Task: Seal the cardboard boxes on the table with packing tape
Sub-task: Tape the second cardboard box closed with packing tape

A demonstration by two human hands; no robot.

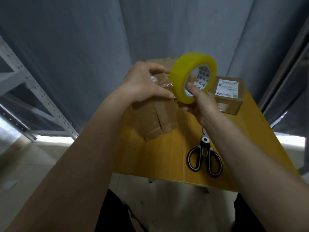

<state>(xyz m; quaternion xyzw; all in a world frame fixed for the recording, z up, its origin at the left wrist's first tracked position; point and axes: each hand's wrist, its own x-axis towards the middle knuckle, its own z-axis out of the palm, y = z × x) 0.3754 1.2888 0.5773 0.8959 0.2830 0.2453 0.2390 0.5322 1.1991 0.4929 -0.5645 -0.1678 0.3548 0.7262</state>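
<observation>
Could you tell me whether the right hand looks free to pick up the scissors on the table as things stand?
Probably not yet: the right hand holds the tape roll, one of its fingers through the core. The scissors lie uncovered on the table below its forearm.

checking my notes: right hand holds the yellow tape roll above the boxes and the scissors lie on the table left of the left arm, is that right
One detail is off. In the head view the scissors lie on the table between the two arms, just beside the right forearm, not left of the left arm. The right hand does hold the tape roll above the boxes.
</observation>
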